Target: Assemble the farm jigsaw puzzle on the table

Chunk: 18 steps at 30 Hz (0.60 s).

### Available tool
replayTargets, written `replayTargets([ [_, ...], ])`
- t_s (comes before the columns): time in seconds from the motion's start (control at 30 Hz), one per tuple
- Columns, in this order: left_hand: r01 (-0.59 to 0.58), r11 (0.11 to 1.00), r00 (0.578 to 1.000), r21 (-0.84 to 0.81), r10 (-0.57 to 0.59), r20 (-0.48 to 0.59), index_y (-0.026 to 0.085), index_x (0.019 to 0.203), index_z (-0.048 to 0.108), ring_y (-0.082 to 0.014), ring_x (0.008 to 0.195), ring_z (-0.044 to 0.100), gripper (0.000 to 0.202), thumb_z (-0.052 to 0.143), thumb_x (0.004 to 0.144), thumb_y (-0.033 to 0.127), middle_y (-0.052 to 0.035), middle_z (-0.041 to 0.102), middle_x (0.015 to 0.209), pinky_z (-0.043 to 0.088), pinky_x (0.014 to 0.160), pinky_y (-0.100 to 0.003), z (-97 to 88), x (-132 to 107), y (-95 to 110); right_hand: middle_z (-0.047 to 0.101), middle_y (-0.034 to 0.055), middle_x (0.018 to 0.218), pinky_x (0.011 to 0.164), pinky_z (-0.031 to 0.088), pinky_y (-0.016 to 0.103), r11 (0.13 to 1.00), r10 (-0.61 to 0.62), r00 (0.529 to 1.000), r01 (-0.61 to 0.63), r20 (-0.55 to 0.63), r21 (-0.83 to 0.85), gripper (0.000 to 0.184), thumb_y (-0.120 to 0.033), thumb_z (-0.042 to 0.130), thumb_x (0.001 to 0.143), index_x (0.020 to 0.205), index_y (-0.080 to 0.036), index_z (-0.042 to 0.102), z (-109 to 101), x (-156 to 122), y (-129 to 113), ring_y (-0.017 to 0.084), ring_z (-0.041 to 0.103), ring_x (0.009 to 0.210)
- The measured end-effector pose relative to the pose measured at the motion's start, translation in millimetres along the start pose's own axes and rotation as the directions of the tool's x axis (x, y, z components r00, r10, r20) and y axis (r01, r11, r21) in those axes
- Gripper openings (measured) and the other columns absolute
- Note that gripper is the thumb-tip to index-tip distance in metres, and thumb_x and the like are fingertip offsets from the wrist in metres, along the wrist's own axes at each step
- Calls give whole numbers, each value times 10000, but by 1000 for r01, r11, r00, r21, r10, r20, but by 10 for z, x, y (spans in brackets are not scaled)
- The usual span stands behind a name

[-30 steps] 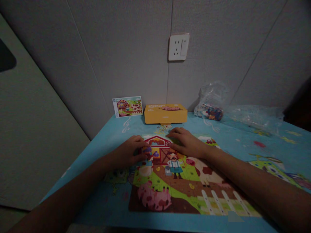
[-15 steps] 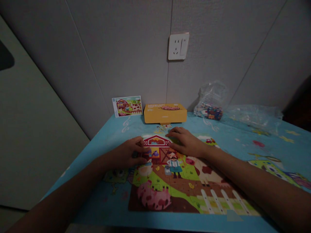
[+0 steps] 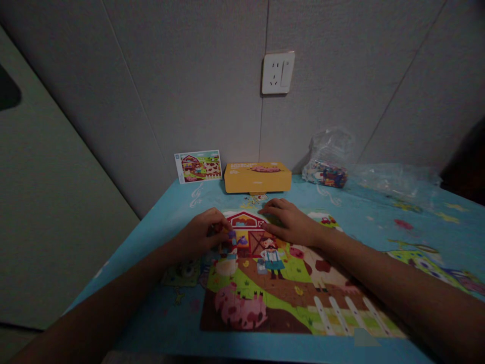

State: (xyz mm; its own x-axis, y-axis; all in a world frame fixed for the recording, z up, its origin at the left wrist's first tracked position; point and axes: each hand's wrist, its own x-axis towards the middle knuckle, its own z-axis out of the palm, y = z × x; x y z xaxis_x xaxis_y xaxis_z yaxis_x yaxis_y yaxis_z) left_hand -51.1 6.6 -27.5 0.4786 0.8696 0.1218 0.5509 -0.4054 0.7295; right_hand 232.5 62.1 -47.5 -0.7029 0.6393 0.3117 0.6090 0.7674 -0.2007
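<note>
A farm jigsaw puzzle [image 3: 280, 298] lies flat on the table, showing a red barn, a farmer, a pig and a cow. At its upper left edge, by the barn, my left hand [image 3: 202, 232] has thumb and fingers closed on a puzzle piece [image 3: 224, 231], mostly hidden by the fingers. Whether that piece sits fully in the picture I cannot tell. My right hand [image 3: 291, 221] rests palm down with fingers spread on the puzzle's upper part, covering some of the barn roof and sky.
Against the wall stand a reference picture card [image 3: 200, 166] and a yellow box [image 3: 257, 178]. A clear bag of colourful pieces [image 3: 329, 172] and a crumpled plastic bag [image 3: 397, 179] lie at the back right. A patterned blue cloth [image 3: 151, 242] covers the table.
My left hand has shifted slightly, its fingers drawn closer together and curled over the barn's left edge. My right hand has barely moved.
</note>
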Motion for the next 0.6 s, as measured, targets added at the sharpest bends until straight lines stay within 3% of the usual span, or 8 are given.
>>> replayTargets([
  [0.13,168,939,985,-299,-175,3,141,870,618,-137,624,609,262,675,776,379,-19,643,764,493,586,-255,-25,22,0,590,156,1120,923,456,467,1000,-1,1000,1,-1,-2,394,-393,516,935,1206,-132,633,10,-4,13,279,555,1039],
  [0.27,264,885,955,-382,-297,-26,133,880,647,-117,558,583,286,698,728,370,-12,674,714,454,527,-223,-56,34,31,593,154,1116,927,458,461,1000,-5,1000,5,1,-6,398,-396,516,935,1209,-131,632,4,-2,11,277,555,1043],
  [0.37,286,895,953,-341,-303,5,130,862,662,-119,553,577,272,682,731,367,-18,680,700,446,522,-223,-47,40,18,595,155,1114,924,460,468,1000,5,1000,-5,7,-12,393,-386,530,929,1213,-134,630,-1,-1,5,280,554,1044],
  [0.53,155,988,987,-25,-156,-31,147,857,712,-148,680,607,229,596,787,332,-35,695,776,463,613,-237,-10,41,-16,594,152,1111,920,457,465,1000,-9,1000,9,-4,-5,391,-389,530,930,1207,-132,628,11,-2,19,278,550,1040],
  [0.6,163,987,986,7,-162,-33,152,857,718,-153,683,610,236,577,793,330,-34,698,775,466,616,-239,-11,40,-14,593,152,1106,918,454,465,1000,-10,1000,10,-11,5,395,-402,521,935,1201,-130,630,17,-4,33,276,549,1033],
])
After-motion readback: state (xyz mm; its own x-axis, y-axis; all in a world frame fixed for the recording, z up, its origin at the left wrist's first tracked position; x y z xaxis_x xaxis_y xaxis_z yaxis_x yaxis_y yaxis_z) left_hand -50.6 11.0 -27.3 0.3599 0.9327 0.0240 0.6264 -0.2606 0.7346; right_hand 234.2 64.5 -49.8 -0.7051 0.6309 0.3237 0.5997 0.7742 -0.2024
